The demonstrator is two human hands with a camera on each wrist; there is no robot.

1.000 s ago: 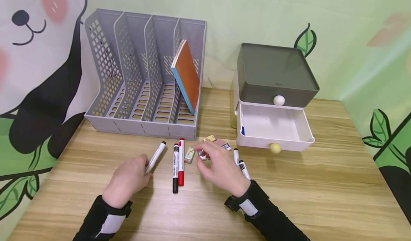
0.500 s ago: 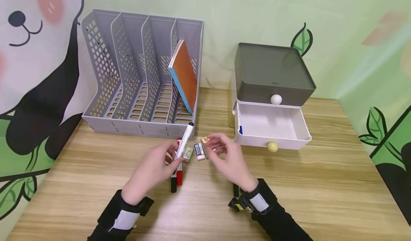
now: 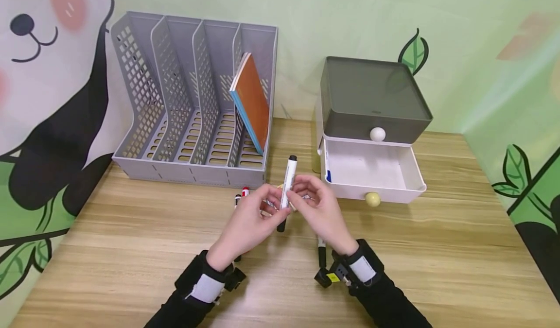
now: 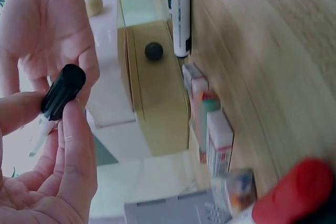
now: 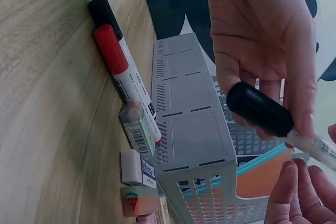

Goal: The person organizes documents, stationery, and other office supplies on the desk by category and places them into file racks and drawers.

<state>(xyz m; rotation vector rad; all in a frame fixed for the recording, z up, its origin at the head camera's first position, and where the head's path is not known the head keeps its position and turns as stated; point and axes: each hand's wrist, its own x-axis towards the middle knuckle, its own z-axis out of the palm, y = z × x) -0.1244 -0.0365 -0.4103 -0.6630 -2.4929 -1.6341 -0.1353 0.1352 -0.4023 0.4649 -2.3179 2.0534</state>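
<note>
A white whiteboard marker (image 3: 287, 182) with black ends stands steeply tilted above the table between both hands. My left hand (image 3: 245, 221) pinches it near its lower black cap (image 4: 64, 93), thumb on one side and fingers on the other. My right hand (image 3: 323, 214) is at the marker's white barrel, its thumb over the barrel and its fingertips (image 5: 286, 187) close behind. Beneath the hands lie several small erasers (image 4: 219, 135), mostly hidden in the head view. A red marker (image 5: 111, 51) and a black marker (image 5: 105, 11) lie side by side to the left.
A grey file rack (image 3: 192, 170) holding an orange-covered book (image 3: 253, 104) stands at the back left. At the back right, a drawer box (image 3: 376, 90) has its white lower drawer (image 3: 372, 192) pulled out. Another black-capped marker (image 3: 322, 255) lies below my right wrist.
My left hand has lifted the marker and carried it right, over the erasers, to my right hand. My right hand has come up off the erasers and now meets the marker.
</note>
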